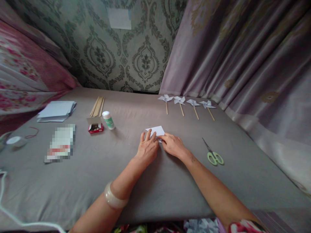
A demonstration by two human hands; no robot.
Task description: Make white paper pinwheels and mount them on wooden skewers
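Observation:
A small white piece of paper (157, 130), apparently folded, lies on the grey cloth in front of me. My left hand (147, 147) rests on its near left part with the fingers spread and pressing down. At the near right edge, my right hand (173, 144) has its fingers drawn together on the paper. Both hands hide the paper's near side. To the right of my right hand, scissors (213, 157) with light green handles lie apart from it.
Several white paper pinwheels (179, 101) on sticks lie at the back right. At the left are a paper stack (57, 110), wooden sticks (97, 106), a white-and-green glue stick (108, 120), a red box (95, 128) of small metal pieces, a blurred packet (62, 142) and a white cable (26, 224).

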